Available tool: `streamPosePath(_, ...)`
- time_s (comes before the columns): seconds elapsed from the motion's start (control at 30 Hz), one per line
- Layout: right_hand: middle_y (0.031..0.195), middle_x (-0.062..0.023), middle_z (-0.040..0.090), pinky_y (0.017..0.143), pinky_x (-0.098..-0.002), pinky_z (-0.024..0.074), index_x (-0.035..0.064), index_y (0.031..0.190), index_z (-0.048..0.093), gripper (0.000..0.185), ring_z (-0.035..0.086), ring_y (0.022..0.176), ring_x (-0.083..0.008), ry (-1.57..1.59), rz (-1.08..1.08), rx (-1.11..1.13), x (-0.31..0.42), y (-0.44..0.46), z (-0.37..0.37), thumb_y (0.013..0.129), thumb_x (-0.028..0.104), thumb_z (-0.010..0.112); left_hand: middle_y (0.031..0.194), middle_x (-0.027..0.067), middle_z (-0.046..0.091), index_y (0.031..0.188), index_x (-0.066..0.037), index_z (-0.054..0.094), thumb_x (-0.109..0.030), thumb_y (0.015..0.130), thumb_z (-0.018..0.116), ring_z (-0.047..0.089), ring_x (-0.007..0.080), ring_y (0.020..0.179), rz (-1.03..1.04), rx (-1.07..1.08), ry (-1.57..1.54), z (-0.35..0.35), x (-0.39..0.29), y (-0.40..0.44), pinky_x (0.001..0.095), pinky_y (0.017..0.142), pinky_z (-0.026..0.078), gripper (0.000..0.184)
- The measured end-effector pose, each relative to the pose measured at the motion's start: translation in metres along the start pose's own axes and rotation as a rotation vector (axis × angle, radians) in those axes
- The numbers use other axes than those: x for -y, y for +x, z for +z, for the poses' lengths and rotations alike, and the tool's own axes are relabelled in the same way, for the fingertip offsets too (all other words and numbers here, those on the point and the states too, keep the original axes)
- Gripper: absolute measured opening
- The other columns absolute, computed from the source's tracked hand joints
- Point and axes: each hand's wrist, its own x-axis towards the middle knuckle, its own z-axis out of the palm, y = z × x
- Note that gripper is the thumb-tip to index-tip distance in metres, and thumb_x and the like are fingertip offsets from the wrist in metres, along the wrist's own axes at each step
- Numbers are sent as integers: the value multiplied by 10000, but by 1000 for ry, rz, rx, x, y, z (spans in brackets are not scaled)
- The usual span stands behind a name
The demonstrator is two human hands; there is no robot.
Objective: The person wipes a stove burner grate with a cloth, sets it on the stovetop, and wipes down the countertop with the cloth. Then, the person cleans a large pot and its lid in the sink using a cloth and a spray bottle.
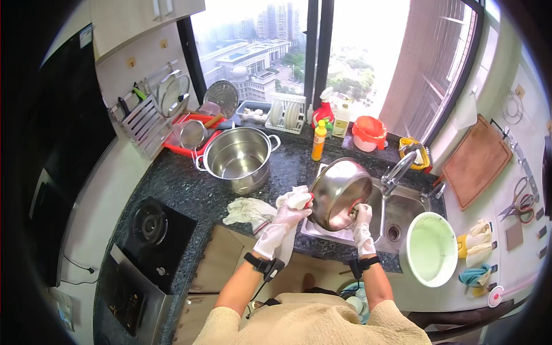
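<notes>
A shiny steel pot (339, 187) is tilted on its side over the left part of the sink. My right hand (362, 221), in a whitish glove, is closed on the pot's near right side, where a bit of red shows, perhaps a handle. At the pot's left edge, my gloved left hand (282, 224) is closed around a bunched white cloth (288, 244), with a small red piece by its fingertips. Whether that red piece belongs to the pot I cannot tell. Another whitish cloth (248, 211) lies on the counter left of this hand.
A large two-handled steel pot (238, 158) stands on the dark counter (178, 178). Right of the sink basin (397, 221) is a pale green bucket (431, 250). Bottles, including an orange one (318, 141), line the window side. A gas hob (152, 230) sits at left.
</notes>
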Motion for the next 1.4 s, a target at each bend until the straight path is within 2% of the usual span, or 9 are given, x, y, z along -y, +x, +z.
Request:
streamPosePath(0.07,700,-45,541,430,-269,452,55,875,489,136,515,482,-143,-67,-22,-21,-1,13,-9,768,70,572,1004,28,643,1156,-43,626,59,763,681,607,126,921,-43,-55,40,16,5,22,254,784,498,409)
streamPosePath(0.23,742,-61,552,444,-283,473,56,925,494,176,556,524,-154,-170,-145,-27,-8,40,-27,787,97,594,1088,33,661,1220,-46,594,-74,821,683,588,127,1007,-19,65,85,24,25,59,250,908,446,410)
streamPosePath(0.33,740,-58,551,447,-284,476,58,930,493,186,556,525,-152,-224,-106,-86,-1,37,-26,795,113,608,1110,65,646,1218,-19,584,-84,818,674,579,157,1010,-16,23,354,28,48,85,268,904,440,416)
streamPosePath(0.47,754,-53,556,447,-283,478,58,938,495,198,549,502,-152,-183,-75,-144,-20,60,-37,801,124,622,1069,47,638,1189,-37,601,-98,811,644,567,144,996,12,21,172,36,40,86,265,886,432,385)
streamPosePath(0.57,766,-56,561,446,-283,479,58,954,495,207,552,487,-156,-221,-1,-180,-17,63,-36,807,135,620,1076,52,632,1190,-40,601,-95,801,641,561,148,1016,-46,38,393,42,33,101,266,892,430,395)
streamPosePath(1.17,765,-70,578,458,-286,502,56,970,504,233,568,520,-160,-205,34,-188,-30,75,-48,774,114,614,1042,36,624,1204,-37,587,-92,786,646,574,137,964,-17,34,74,41,54,101,248,865,441,426)
streamPosePath(1.3,796,-88,579,431,-295,514,50,972,484,259,579,542,-180,-136,33,-126,-35,84,-58,753,72,621,997,12,623,1193,-36,592,-62,804,684,569,97,929,92,-52,366,26,-2,99,224,864,446,401)
streamPosePath(1.37,771,-83,574,433,-280,505,49,960,480,244,571,541,-177,-130,65,-95,-34,86,-64,755,70,610,1013,12,623,1190,-31,591,-74,825,695,571,95,933,-5,-242,-160,26,-46,83,225,870,446,382)
streamPosePath(1.4,756,-78,570,428,-275,493,48,959,479,240,562,530,-172,-136,75,-75,-37,92,-69,758,73,606,1026,13,624,1195,-29,585,-79,834,692,573,98,940,161,-271,4,9,-49,93,231,875,448,380)
